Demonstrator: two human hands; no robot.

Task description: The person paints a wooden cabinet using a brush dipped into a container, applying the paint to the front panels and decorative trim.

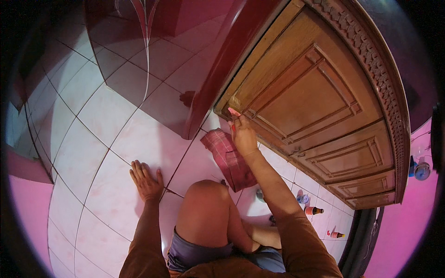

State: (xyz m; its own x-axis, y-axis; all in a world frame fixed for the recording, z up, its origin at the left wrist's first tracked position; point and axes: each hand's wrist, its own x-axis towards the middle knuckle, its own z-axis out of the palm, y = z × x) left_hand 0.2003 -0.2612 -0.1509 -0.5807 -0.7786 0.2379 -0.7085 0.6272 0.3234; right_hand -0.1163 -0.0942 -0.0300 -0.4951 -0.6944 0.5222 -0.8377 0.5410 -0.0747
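My right hand (244, 135) is closed around a small pink-and-red tool (234, 112), whose exact kind I cannot make out. Its tip meets the lower corner of a carved brown wooden cabinet (296, 99), beside a lighter, shiny patch on the wood. Flat on the tiled floor (109, 180), my left hand (148, 180) rests with its fingers spread and nothing in it. A crumpled dark red checked cloth (225, 155) lies on the tiles between my knee and the cabinet, just below my right hand.
A glossy dark red panel (160, 69) with a curved edge stands at the upper left. On the floor right of my right forearm are a brown bottle (314, 210), a smaller bottle with a yellow cap (336, 235) and a clear container (303, 199). Pink walls (30, 208) border the room.
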